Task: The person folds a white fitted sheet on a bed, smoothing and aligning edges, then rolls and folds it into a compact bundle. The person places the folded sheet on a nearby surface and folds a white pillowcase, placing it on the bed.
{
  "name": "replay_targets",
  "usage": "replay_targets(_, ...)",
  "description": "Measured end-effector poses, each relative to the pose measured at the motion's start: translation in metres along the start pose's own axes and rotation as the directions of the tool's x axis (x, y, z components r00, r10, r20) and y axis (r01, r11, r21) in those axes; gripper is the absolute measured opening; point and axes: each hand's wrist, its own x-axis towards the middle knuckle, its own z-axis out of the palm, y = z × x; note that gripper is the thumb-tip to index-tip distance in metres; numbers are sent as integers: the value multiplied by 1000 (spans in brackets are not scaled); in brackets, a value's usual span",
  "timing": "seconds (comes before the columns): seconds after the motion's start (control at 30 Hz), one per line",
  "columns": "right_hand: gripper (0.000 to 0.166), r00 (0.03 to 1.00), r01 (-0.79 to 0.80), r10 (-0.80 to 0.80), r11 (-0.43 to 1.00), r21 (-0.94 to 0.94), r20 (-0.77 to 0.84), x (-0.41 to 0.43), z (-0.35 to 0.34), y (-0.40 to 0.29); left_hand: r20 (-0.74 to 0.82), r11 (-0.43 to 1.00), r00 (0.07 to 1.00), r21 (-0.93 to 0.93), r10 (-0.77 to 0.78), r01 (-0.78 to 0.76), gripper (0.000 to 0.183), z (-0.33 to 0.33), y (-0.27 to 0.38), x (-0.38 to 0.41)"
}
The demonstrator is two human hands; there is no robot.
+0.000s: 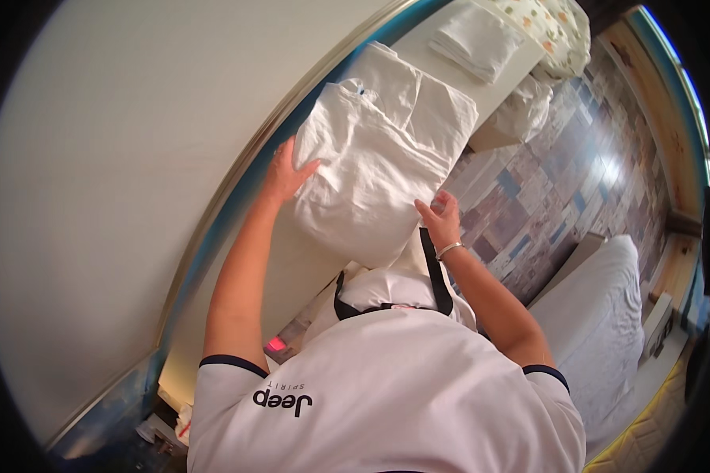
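A white folded cloth (373, 183), wrinkled on top, lies in front of me on a long white surface (313, 242). It rests partly over a flatter white folded cloth (444, 109) behind it. My left hand (287, 171) grips the upper cloth's left side, thumb on top and fingers around the edge. At the lower right edge is my right hand (442, 217), its thumb against the cloth and its other fingers curled; whether it pinches the fabric I cannot tell. A small blue mark (360, 90) shows near the upper cloth's far edge.
Another folded white cloth (479, 41) and a floral-patterned fabric bundle (553, 35) lie farther along the surface. White fabric (523, 112) bulges over a container beside it. Patterned flooring (544, 177) runs to the right, near a white-covered padded piece (597, 313). A wall (124, 148) borders the left.
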Motion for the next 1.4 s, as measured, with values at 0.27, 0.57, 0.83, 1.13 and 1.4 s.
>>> replay_targets(0.27,36,951,100,-202,917,387,232,-70,35,-62,536,664,844,-627,-14,409,59,-33,22,29)
replay_targets(0.57,62,987,-160,159,964,214,23,1,33,-10,315,843,943,-472,-110,256,68,1,-27,51)
replay_targets(0.83,67,901,115,-108,993,8,419,-22,23,-60,651,779,755,-511,75,363,61,-53,24,41)
replay_targets(1.13,83,880,333,-196,904,-269,432,-60,-10,-58,238,905,962,-426,133,-20,72,-64,28,14)
replay_targets(1.4,88,758,606,-446,752,-260,476,-78,-4,-47,362,904,928,-421,94,73,75,-77,33,1)
